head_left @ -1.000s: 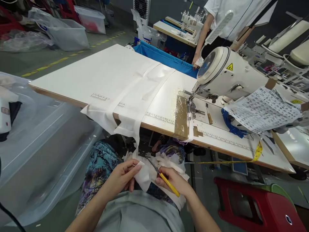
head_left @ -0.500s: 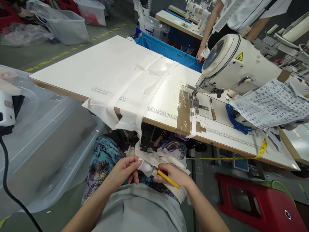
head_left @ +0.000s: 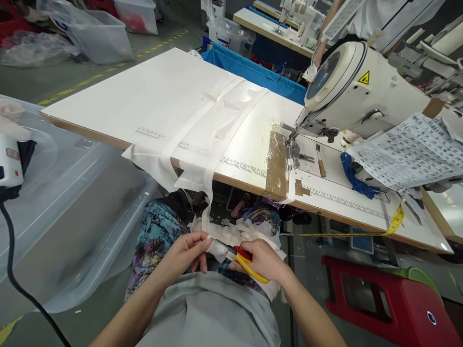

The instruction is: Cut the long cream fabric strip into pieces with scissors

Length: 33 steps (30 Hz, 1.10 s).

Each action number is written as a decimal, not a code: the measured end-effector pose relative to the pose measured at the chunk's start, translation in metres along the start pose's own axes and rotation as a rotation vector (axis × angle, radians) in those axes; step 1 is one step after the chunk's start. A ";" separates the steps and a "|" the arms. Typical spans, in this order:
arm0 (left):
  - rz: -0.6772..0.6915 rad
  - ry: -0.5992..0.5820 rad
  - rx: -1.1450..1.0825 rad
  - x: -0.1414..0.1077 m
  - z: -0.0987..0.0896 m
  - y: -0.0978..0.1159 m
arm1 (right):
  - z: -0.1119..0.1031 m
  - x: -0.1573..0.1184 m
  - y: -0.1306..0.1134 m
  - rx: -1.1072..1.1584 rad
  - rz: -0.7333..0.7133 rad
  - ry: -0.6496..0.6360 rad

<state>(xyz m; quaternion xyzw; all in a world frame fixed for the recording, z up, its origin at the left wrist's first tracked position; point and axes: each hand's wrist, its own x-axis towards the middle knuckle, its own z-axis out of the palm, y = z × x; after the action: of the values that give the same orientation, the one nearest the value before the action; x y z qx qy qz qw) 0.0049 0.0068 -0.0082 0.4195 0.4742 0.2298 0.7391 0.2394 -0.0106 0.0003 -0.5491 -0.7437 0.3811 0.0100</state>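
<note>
Over my lap, my left hand pinches a strip of thin white fabric between thumb and fingertips. The strip runs up to the table's front edge, where more sheer white fabric hangs over and lies across the white tabletop. My right hand holds scissors with yellow and red handles, their blades pointing left at the fabric beside my left fingertips. Gathered white pieces lie on my lap beneath both hands.
A sewing machine stands on the table's right part, with a handwritten sheet on it. Nearby are a wooden-handled tool and a yellow tape measure. A clear bin is left, a red stool right. Another person stands behind the machine.
The scissors' handles have spread apart, showing more of the red one, and my right hand has opened slightly around them. My left hand keeps its pinch. The other person's hand is now mostly hidden.
</note>
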 end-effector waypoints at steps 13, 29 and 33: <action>-0.010 -0.008 0.033 -0.004 -0.001 0.001 | -0.002 0.002 -0.006 -0.163 -0.059 0.030; 0.022 -0.198 0.179 0.005 0.021 0.009 | 0.019 0.011 -0.016 0.518 -0.152 0.300; 0.428 0.167 0.717 0.027 0.003 0.090 | 0.023 0.005 -0.016 0.462 -0.165 0.456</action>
<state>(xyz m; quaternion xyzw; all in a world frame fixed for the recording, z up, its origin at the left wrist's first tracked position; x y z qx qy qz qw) 0.0250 0.0740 0.0541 0.7187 0.4848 0.2318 0.4412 0.2145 -0.0213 -0.0085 -0.5413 -0.6582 0.4049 0.3314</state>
